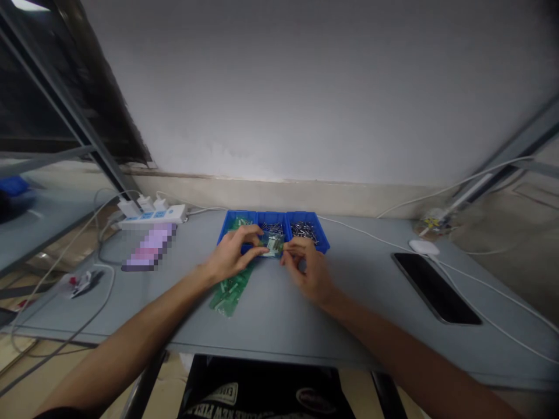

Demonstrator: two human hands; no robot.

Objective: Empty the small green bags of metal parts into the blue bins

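Note:
Between my two hands is a small clear bag (273, 244) with pale pieces inside, held up in front of the blue bins. My left hand (236, 251) pinches its left side between thumb and fingers. At its right edge, my right hand (308, 269) has its fingertips pressed together on the bag. Behind stand three joined blue bins: the left bin (225, 228) has green bags in it, while the middle bin (271, 217) and the right bin (322, 238) hold small metal parts. A strip of green bags (231, 291) lies on the table below my left hand.
On the grey table (279, 320), a power strip (152, 218) with plugs and a blurred purple item (151, 247) are at left. A dark phone (437, 288) and a white charger (423, 248) lie at right. Cables run along both sides; a wall rises behind.

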